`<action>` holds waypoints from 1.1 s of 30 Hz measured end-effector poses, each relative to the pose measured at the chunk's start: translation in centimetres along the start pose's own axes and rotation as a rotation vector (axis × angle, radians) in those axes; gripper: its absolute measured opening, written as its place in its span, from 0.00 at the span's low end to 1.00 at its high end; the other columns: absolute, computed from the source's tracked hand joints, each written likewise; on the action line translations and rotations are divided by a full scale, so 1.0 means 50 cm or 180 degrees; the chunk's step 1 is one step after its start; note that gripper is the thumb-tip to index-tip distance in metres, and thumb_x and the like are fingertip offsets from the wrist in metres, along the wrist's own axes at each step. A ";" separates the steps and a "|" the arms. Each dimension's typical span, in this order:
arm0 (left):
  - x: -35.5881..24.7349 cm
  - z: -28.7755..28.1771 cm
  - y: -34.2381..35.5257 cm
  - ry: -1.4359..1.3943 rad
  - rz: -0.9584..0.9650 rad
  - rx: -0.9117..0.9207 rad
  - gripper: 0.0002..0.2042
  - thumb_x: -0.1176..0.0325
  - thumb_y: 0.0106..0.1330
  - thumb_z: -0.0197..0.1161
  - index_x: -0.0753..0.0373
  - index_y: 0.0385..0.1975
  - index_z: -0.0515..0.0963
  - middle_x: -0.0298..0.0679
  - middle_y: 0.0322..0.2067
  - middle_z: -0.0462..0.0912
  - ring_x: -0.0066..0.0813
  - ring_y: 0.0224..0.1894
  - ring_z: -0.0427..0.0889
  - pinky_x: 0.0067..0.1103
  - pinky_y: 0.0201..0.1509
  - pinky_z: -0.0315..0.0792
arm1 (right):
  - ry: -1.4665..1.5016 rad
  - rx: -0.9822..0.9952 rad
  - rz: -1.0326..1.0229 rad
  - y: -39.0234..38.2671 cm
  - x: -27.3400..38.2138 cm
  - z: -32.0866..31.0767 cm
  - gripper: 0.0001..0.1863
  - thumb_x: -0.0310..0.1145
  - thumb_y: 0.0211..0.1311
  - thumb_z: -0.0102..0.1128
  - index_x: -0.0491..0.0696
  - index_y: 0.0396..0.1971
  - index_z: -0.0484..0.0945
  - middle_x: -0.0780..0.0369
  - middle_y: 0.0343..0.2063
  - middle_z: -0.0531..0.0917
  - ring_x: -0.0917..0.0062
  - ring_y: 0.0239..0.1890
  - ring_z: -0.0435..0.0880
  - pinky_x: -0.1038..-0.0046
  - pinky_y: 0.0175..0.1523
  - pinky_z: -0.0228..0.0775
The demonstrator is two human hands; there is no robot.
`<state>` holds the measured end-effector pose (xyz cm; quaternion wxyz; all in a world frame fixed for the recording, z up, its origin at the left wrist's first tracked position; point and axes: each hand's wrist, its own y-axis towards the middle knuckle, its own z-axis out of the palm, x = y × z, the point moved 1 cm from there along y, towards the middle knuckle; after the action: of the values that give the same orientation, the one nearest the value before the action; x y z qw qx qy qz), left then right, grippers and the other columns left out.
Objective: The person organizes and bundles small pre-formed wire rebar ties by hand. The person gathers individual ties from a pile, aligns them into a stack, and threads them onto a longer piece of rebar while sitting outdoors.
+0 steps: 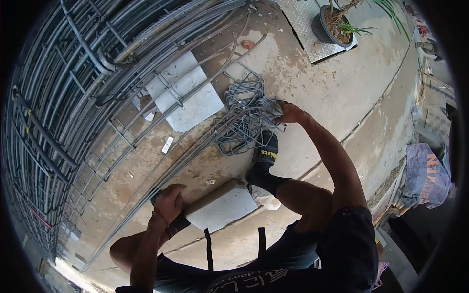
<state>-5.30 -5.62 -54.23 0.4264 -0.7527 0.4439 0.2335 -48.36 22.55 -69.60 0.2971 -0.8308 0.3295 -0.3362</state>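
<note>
My right hand [291, 113] reaches out to the right end of a tangled pile of bent steel stirrups [246, 110] on the concrete floor, its fingers curled round the edge of the pile. Long straight steel bars [181, 157] run from that pile down to the lower left. Close to these bars, above my left foot, my left hand [168, 202] is closed. Its fingertips are hidden, so I cannot make out whether anything is in them. My right foot, in a dark sandal [266, 149] and sock, stands just below the stirrups.
A dense stack of steel bars and cages [63, 97] fills the left side. A pale square tile [188, 93] lies under some bars. Between my feet is a pale block [222, 205]. A potted plant [332, 27] stands top right; a printed sack [426, 176] lies at right.
</note>
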 end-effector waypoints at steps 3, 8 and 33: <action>0.076 -0.038 -0.002 0.0297 0.0146 0.0094 0.12 0.79 0.55 0.55 0.62 0.39 0.77 0.47 0.37 0.81 0.48 0.38 0.80 0.34 0.42 0.74 | 0.0517 0.0006 0.0052 0.014 -0.021 0.033 0.43 0.53 0.43 0.71 0.42 0.56 0.66 0.49 0.46 0.77 0.62 0.54 0.73 0.64 0.55 0.66; 0.127 -0.051 0.037 0.0764 0.0493 -0.0077 0.12 0.79 0.54 0.55 0.63 0.38 0.77 0.47 0.37 0.80 0.47 0.39 0.79 0.34 0.44 0.74 | 0.0517 0.0978 0.0623 0.003 0.042 -0.005 0.32 0.55 0.46 0.69 0.42 0.41 0.77 0.55 0.34 0.78 0.70 0.40 0.76 0.71 0.44 0.67; 0.199 0.092 0.061 0.1296 0.0813 0.0396 0.12 0.72 0.54 0.57 0.63 0.39 0.78 0.52 0.38 0.78 0.50 0.44 0.77 0.36 0.50 0.71 | -0.1924 -0.0398 0.0343 -0.089 0.157 -0.039 0.22 0.46 0.37 0.70 0.44 0.29 0.83 0.53 0.30 0.84 0.60 0.38 0.83 0.61 0.41 0.75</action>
<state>-2.88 -7.12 -65.23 0.3407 -0.6943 0.6258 0.1012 -43.90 18.85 -62.40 0.3474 -0.8911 0.2898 -0.0368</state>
